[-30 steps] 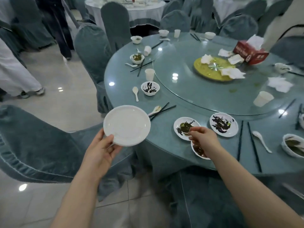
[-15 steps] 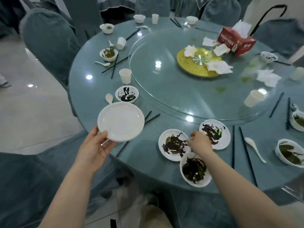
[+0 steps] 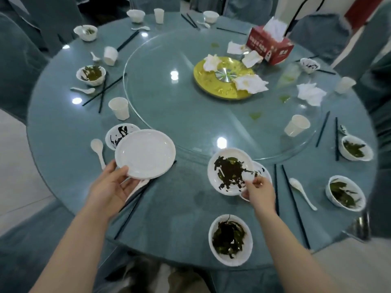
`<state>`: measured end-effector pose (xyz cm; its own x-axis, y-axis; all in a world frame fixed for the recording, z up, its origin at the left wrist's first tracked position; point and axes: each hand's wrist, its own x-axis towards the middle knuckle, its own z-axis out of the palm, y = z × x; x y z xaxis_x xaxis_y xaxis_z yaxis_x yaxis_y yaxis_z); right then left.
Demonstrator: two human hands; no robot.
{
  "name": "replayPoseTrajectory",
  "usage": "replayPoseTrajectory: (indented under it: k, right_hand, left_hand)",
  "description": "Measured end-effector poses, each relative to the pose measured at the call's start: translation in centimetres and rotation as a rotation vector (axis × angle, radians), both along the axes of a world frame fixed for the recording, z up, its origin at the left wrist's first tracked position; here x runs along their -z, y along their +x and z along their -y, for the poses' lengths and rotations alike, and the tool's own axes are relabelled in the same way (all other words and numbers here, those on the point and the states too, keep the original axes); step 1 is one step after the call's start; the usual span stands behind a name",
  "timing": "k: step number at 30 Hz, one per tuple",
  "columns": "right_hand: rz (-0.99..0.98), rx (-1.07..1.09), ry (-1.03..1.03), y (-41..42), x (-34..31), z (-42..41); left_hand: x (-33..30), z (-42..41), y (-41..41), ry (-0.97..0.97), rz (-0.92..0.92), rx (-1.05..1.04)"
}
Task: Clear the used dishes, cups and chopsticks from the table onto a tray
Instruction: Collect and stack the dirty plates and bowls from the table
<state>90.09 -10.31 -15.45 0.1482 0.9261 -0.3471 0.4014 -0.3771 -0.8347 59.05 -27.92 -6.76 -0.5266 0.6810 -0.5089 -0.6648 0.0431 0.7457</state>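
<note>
At lower centre of the frame, the right hand (image 3: pixel 259 190) pinches the near rim of a round white plate smeared with dark leafy scraps (image 3: pixel 230 171), tilted up over a second soiled plate (image 3: pixel 262 170) on the round blue-grey table (image 3: pixel 186 208). Left of centre, the left hand (image 3: pixel 110 188) grips a clean round white plate (image 3: pixel 145 153) by its near edge, raised above black chopsticks (image 3: pixel 135 199). A white bowl of dark greens (image 3: pixel 230 240) sits at the table's near edge.

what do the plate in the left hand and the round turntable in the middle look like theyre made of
The clean plate held by the left hand looks like glazed white ceramic or melamine: smooth, opaque, faint sheen. The turntable looks like clear glass: the blue cloth shows through and ceiling lights reflect sharply.
</note>
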Motion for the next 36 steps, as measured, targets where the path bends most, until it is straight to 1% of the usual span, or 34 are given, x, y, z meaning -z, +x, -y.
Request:
replayPoseTrajectory:
  k: [2, 4, 8, 14, 17, 21, 25, 28, 32, 36]
  right_hand:
    - [0.029, 0.126, -0.017, 2.7, 0.2, 0.2]
    - [0.044, 0.205, -0.073, 4.8, 0.7, 0.3]
    - [0.0, 0.243, -0.151, 6.1, 1.6, -0.3]
    - [0.065, 0.28, -0.15, 4.8, 2.4, -0.9]
    - [-0.045, 0.329, -0.167, 4.6, 2.1, -0.9]
    - [-0.105, 0.226, -0.23, 4.3, 1.4, -1.1]
    - [-0.263, 0.156, -0.275, 3.2, -0.5, -1.0]
    - [-0.409, 0.06, -0.268, 1.4, -2.3, -0.6]
    - [-0.433, -0.076, -0.244, -2.4, -4.3, 0.4]
    - [-0.38, -0.15, -0.204, -5.4, -5.0, 1.5]
  left_hand:
    - [0.4, -1.3, 0.1, 0.012, -0.003, 0.033]
    - [0.9, -2.3, 0.4, 0.005, -0.011, 0.072]
    - [1.4, -3.6, 1.1, 0.0, -0.016, 0.133]
    - [1.7, -3.9, 1.6, -0.005, -0.033, 0.16]
    - [1.8, -3.5, 1.5, -0.002, -0.027, 0.143]
    - [1.8, -3.6, 1.6, 0.008, -0.017, 0.125]
    - [2.1, -3.7, 2.6, -0.034, -0.038, 0.125]
    - [2.4, -3.9, 3.6, -0.068, -0.06, 0.146]
    - [2.3, -4.3, 5.2, -0.082, -0.062, 0.236]
    - [2.2, -4.4, 6.4, -0.069, -0.08, 0.348]
